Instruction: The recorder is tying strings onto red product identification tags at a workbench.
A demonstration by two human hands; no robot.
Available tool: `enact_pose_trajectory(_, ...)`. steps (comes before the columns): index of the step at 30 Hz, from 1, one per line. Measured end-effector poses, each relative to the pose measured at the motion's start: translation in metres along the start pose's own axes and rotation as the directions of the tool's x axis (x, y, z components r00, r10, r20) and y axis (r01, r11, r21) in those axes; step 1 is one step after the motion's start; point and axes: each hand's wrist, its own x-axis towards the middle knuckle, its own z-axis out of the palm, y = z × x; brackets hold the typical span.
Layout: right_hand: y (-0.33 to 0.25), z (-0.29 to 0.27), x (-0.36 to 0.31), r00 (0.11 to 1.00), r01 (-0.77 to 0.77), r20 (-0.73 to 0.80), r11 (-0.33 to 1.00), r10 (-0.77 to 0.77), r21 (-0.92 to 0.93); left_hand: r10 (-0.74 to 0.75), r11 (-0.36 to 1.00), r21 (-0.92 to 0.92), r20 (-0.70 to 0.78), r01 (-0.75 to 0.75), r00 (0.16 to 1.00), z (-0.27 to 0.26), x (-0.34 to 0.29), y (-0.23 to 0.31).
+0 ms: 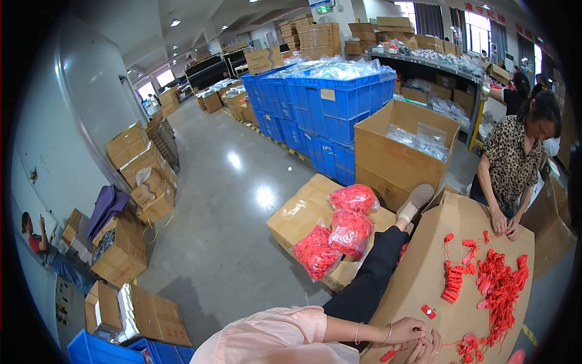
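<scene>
"Grip first?"

"Left grip [408, 329]: fingertips drawn together over the desk [415, 267]. Right grip [426, 350]: just beside it, cut off at the lower edge of view. Cannot tell whether either closes on anything; whatever lies between the fingers is too small to see."

"Nearby?"

"Loose red piece [387, 355] just beside the hands, partly hidden. Second red piece [428, 311] farther up, pale patch on top. Beyond: red row [452, 282], packed close. Right of it, tangled red heap [500, 297]; single strands hard to separate."

"Anything in the way?"

"Dark-trousered leg [364, 280] alongside the desk, foot up; hides part of the low carton [297, 212] bearing clear bags [351, 227] of red goods. Co-worker's hands [506, 225] at the far edge. Open carton [388, 161] and blue crates [339, 100] behind."
</scene>
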Motion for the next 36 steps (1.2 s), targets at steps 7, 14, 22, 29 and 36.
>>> enact_pose_trajectory(7, 0.003, 0.003, -0.007, 0.999, -0.049, 0.022, 0.995, 0.047, 0.085, 0.11, 0.994, -0.017, -0.02, -0.111, 0.994, 0.006, 0.005, -0.022)
enact_pose_trajectory(14, 0.0, 0.002, -0.005, 1.0, -0.006, 0.029, 0.999, 0.004, 0.052, 0.036, 0.995, 0.09, 0.016, -0.038, 0.999, -0.003, 0.0, -0.003)
enact_pose_trajectory(22, -0.005, 0.0, -0.001, 0.998, 0.029, 0.052, 0.999, -0.03, 0.027, 0.053, 0.996, 0.07, 0.023, -0.054, 0.998, -0.008, -0.002, 0.003)
enact_pose_trajectory(29, 0.0, 0.0, -0.01, 0.992, -0.094, 0.093, 0.987, 0.082, 0.131, 0.116, 0.988, 0.102, 0.035, -0.119, 0.993, -0.01, -0.004, 0.004)
enact_pose_trajectory(36, 0.004, 0.01, -0.03, 0.796, -0.581, 0.208, 0.62, 0.568, 0.528, 0.28, 0.914, 0.284, 0.072, -0.289, 0.957, -0.01, -0.01, 0.01)
